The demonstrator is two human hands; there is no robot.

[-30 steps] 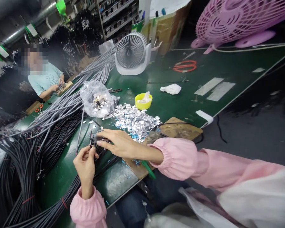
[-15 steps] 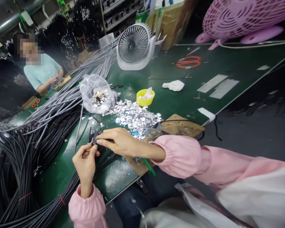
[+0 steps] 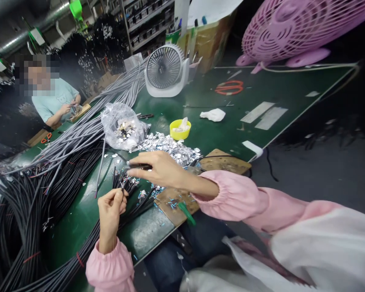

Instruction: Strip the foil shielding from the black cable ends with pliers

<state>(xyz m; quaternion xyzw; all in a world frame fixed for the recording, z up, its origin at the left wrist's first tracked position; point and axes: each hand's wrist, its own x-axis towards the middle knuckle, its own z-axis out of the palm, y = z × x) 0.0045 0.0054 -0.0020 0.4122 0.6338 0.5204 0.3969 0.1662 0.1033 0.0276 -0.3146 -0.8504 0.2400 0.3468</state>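
Observation:
My left hand (image 3: 111, 209) pinches a black cable (image 3: 123, 190) between thumb and fingers, its end pointing up. Above and to the right, my right hand (image 3: 162, 170) is closed around a small dark tool (image 3: 142, 166); its exact kind is hidden by the fingers. Between and behind the hands lie stripped cable ends (image 3: 130, 180) with thin coloured wires. A bundle of black cables (image 3: 86, 243), tied in red, runs along the table edge beneath my left hand. Silvery foil scraps (image 3: 170, 147) are heaped beyond my right hand.
A wooden board (image 3: 173, 213) with blue bits lies at the table edge. Further back are a plastic bag (image 3: 109, 125) of scraps, a yellow dish (image 3: 180, 134), a white fan (image 3: 164, 69) and grey cables (image 3: 79, 134). A co-worker (image 3: 56, 99) sits across the table.
My hands have moved apart: the right one has lifted up with the dark tool, and the left one has dropped slightly with the cable. The camera view has shifted a little.

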